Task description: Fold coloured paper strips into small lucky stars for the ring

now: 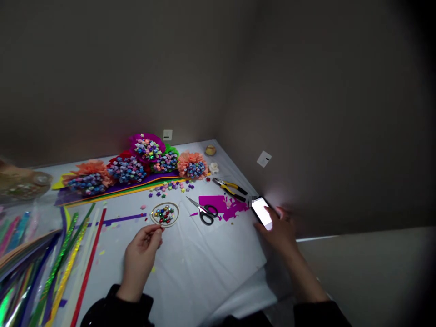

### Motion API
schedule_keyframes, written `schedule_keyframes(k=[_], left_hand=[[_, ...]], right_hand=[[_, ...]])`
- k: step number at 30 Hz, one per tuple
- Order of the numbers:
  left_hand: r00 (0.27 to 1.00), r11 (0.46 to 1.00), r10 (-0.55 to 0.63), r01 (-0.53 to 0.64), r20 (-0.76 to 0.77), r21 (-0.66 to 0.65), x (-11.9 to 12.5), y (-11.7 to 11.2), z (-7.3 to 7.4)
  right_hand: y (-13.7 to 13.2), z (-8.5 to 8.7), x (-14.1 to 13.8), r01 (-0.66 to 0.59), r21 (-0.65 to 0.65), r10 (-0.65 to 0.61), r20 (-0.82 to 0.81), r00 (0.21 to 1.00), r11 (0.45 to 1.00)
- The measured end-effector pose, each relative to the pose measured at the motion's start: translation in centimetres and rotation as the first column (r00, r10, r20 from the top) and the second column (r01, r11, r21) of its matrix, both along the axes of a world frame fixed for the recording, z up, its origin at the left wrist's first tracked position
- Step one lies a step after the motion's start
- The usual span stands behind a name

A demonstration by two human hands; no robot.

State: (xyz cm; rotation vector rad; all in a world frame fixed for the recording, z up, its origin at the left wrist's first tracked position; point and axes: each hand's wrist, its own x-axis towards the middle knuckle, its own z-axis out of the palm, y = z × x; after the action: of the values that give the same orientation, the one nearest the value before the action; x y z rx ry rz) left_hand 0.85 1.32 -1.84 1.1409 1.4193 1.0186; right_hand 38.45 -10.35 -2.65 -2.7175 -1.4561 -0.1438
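L hand [139, 261] by star dish [165, 215], R hand [277, 231] holding phone [261, 212].

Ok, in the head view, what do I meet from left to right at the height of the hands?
Green glitter strip, red strip, left hand, round gold-rimmed dish of paper stars, scissors, magenta paper, phone

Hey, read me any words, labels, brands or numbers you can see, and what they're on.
Nothing can be read.
Phone in the right hand: screen too bright to read.
White wall plate: dark mark too small to read.
Other wall plate: dark mark, also too small.
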Motion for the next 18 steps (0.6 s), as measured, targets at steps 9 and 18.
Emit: schedule_keyframes(k=[9, 18], left_hand=[[1.000, 1.000, -0.008, 0.008, -0.014, 0.001, 0.0, 0.1, -0.1], [1.000, 1.000, -0.013, 0.013, -0.011, -0.002, -0.2, 0.1, -0.1]], right_hand=[[1.4, -0.4, 0.5, -0.023, -0.085, 0.019, -0.044, 0.999, 0.996], [-0.5, 0.3, 1.2, -0.013, 0.006, 0.013, 0.005, 1.000, 1.000]])
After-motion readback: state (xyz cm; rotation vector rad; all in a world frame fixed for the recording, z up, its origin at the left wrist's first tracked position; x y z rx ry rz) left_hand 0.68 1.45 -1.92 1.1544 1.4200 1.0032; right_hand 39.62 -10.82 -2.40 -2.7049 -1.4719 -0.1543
